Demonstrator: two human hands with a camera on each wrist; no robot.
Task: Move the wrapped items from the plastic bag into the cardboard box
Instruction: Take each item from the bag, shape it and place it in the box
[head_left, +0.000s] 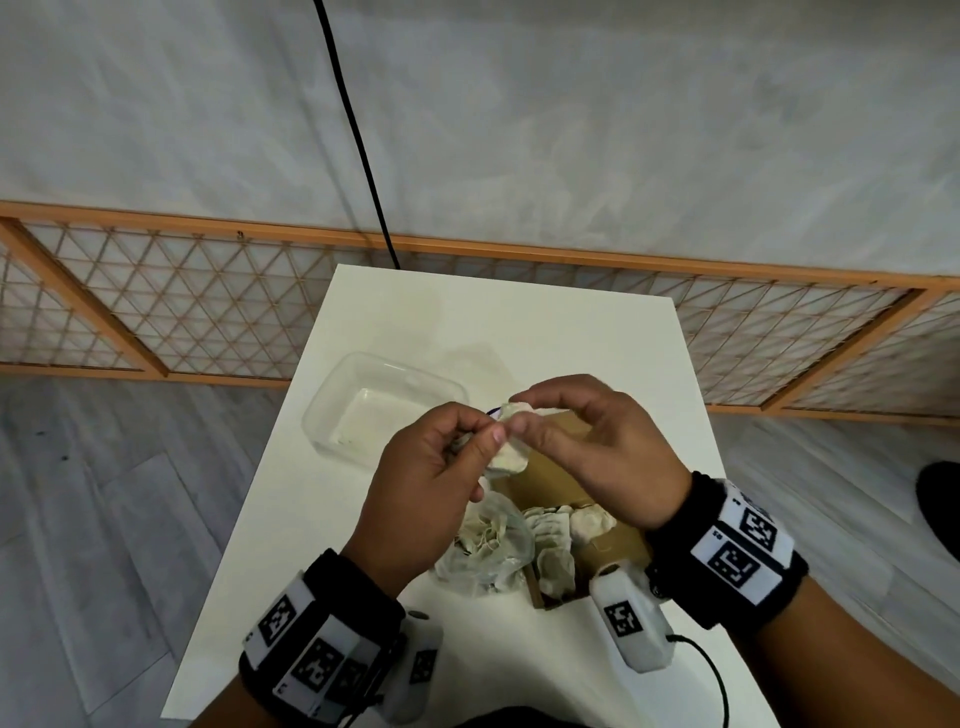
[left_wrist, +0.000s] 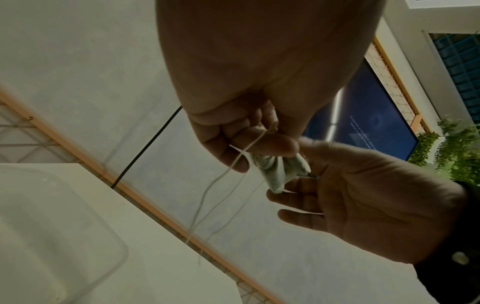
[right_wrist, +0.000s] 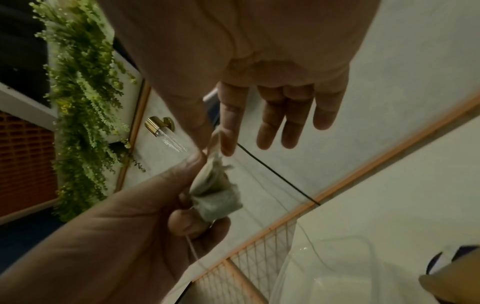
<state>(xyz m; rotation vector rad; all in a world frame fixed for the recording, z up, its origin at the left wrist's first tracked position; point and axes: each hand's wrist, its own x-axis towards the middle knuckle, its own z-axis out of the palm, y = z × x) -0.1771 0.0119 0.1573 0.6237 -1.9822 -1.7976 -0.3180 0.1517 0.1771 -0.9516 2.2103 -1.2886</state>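
Observation:
A small pale wrapped item (head_left: 511, 452) with thin strings hangs in the air between both hands, above the open cardboard box (head_left: 550, 480). My left hand (head_left: 441, 462) pinches the wrapped item (left_wrist: 278, 172) and its strings from the left. My right hand (head_left: 587, 436) pinches its top corner with thumb and forefinger, the other fingers held straight. In the right wrist view the wrapped item (right_wrist: 215, 197) sits in the left hand's fingertips (right_wrist: 187, 224). A crumpled plastic bag (head_left: 488, 556) with more wrapped items lies just left of the box. Several wrapped items (head_left: 556, 535) lie inside the box.
A clear plastic container (head_left: 363, 410) stands on the white table (head_left: 519, 322) to the left of the hands. A black cable (head_left: 363, 156) hangs behind the table's far edge. A wooden lattice screen (head_left: 208, 301) runs along the wall.

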